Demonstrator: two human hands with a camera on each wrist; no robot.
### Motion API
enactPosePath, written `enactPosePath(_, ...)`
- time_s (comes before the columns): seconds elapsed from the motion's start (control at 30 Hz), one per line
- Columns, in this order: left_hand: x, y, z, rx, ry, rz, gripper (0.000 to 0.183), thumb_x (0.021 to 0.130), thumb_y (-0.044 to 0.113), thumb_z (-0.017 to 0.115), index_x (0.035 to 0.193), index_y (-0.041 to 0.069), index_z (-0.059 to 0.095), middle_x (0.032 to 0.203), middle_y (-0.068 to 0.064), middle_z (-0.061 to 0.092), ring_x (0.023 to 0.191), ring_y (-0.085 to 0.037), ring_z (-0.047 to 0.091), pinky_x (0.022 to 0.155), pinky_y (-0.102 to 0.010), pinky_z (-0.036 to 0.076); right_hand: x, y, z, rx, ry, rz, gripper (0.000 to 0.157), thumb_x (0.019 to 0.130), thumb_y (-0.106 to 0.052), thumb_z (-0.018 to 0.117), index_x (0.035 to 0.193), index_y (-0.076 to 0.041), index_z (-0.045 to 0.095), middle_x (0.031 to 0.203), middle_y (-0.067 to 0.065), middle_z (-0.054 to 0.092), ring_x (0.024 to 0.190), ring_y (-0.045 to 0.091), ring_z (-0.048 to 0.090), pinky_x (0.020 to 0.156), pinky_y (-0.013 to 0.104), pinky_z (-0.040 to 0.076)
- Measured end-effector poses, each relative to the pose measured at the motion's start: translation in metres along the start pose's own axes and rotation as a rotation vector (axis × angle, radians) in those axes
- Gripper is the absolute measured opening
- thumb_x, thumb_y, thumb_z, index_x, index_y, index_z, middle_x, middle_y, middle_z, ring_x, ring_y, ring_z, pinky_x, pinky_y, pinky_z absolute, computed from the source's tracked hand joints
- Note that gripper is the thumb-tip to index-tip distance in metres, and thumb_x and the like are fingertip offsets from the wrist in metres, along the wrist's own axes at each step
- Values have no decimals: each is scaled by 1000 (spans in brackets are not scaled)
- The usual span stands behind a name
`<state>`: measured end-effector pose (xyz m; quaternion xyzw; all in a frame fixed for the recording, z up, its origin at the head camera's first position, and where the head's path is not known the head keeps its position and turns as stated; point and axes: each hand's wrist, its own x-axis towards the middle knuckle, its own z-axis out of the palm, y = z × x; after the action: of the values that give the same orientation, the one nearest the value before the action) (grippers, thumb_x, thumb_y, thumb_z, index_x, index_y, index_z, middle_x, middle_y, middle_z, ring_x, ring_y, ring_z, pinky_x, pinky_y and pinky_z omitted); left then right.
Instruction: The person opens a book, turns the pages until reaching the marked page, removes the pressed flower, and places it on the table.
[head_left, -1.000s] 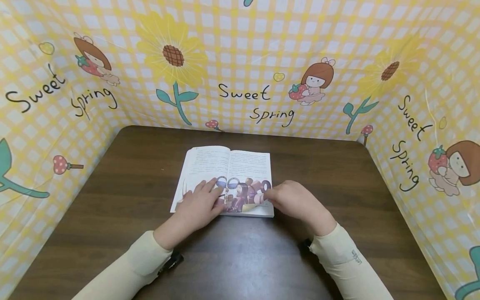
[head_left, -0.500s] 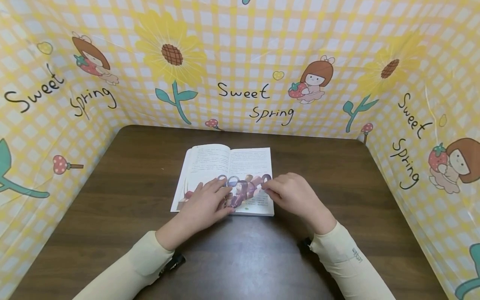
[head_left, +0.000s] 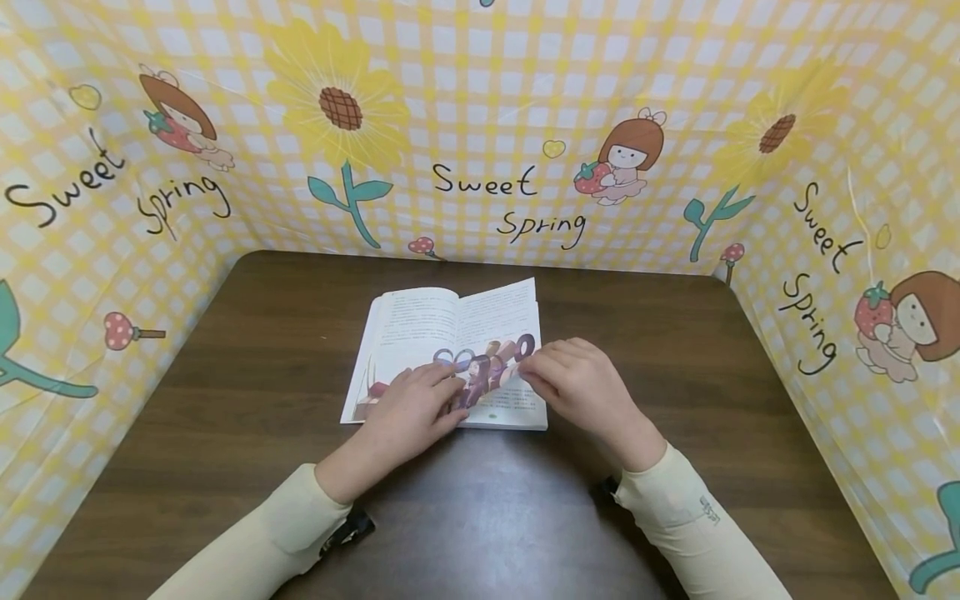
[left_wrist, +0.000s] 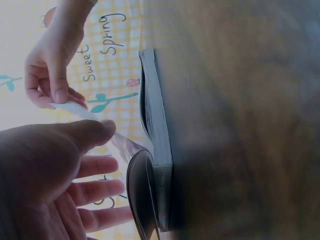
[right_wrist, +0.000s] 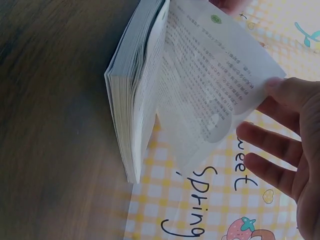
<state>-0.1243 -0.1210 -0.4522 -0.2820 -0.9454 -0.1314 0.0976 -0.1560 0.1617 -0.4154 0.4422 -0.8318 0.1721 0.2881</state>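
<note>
An open paperback book (head_left: 416, 321) with printed text and a coloured picture across its lower half lies on the table. My left hand (head_left: 412, 412) rests over the lower left page and the gutter; its fingers look straight in the left wrist view, thumb close to the raised page. On the other side, my right hand (head_left: 588, 387) pinches the outer edge of a right-hand page (right_wrist: 215, 85) between thumb and forefinger. That page stands tilted up off the stack, with the text page beneath it showing in the head view. The other fingers of the right hand are spread behind the page.
The dark wood table (head_left: 262, 358) is bordered at the back and both sides by a yellow checked cloth (head_left: 480, 108) with sunflower and girl prints. Black straps (head_left: 348, 532) sit at both wrists by the cream sleeves (head_left: 255, 533).
My right hand has lifted the page's edge higher and slightly leftward, baring more of the page below. My left hand has slid a little right across the picture.
</note>
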Motion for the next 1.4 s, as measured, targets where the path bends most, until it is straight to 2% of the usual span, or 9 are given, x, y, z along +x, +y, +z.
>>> enactPosePath(0.07,0,1,0,-5,21,-27,57,93,36,74,141,11,60,142,-11,62,131,-29,59,100,-52,50,1,0,0,4,25,20,14,93,-15,74,107,-14,75,92,-2,75,86,18,71,77,38,54)
enactPosePath(0.13,-1,2,-1,-5,51,-61,74,92,33,74,155,10,42,150,-14,55,136,-31,54,105,-58,46,0,2,0,1,44,54,22,92,-15,74,114,-14,73,95,-1,75,86,18,70,78,39,55)
enactPosePath(0.27,-2,2,-2,56,121,-90,106,88,26,79,165,13,8,168,-20,22,151,-39,30,112,-70,30,-2,6,0,-7,33,134,33,93,-17,72,126,-13,69,106,1,76,91,20,71,84,41,56)
enactPosePath(0.37,-4,0,-3,145,171,-61,117,82,25,83,165,16,1,171,-21,-2,156,-44,9,116,-74,16,-3,9,0,-5,-16,189,39,95,-18,70,134,-14,65,116,2,75,98,22,72,88,42,57)
enactPosePath(0.47,-4,-1,-4,241,175,-32,116,82,26,83,165,18,3,171,-18,-11,157,-43,-2,117,-74,4,-3,11,-1,-3,-72,237,47,96,-20,69,141,-15,59,118,3,74,100,23,72,87,43,57)
enactPosePath(0.63,-4,-3,-3,282,105,-13,101,87,23,74,166,18,12,173,-13,-5,158,-41,-3,118,-73,-1,-3,13,-1,-3,-146,301,56,95,-22,71,148,-17,52,116,3,74,94,23,70,83,44,56)
enactPosePath(0.8,-5,-3,-2,231,-1,-27,87,92,18,64,166,20,19,174,-7,1,159,-38,-1,119,-72,-1,-4,14,2,18,-230,338,57,96,-24,71,149,-19,51,123,4,72,105,24,69,89,45,55)
enactPosePath(1.17,-8,-2,-6,129,-138,-89,75,93,17,59,162,17,31,172,-10,17,158,-41,11,118,-74,9,-12,18,12,80,-430,258,54,92,-26,77,142,-14,59,133,8,67,119,26,66,101,44,52)
enactPosePath(1.4,-6,-5,-7,75,-226,-138,72,94,18,58,161,16,34,170,-14,21,156,-43,16,115,-75,16,-18,17,14,107,-585,265,64,87,-40,82,142,-14,61,149,13,57,137,31,54,113,51,41)
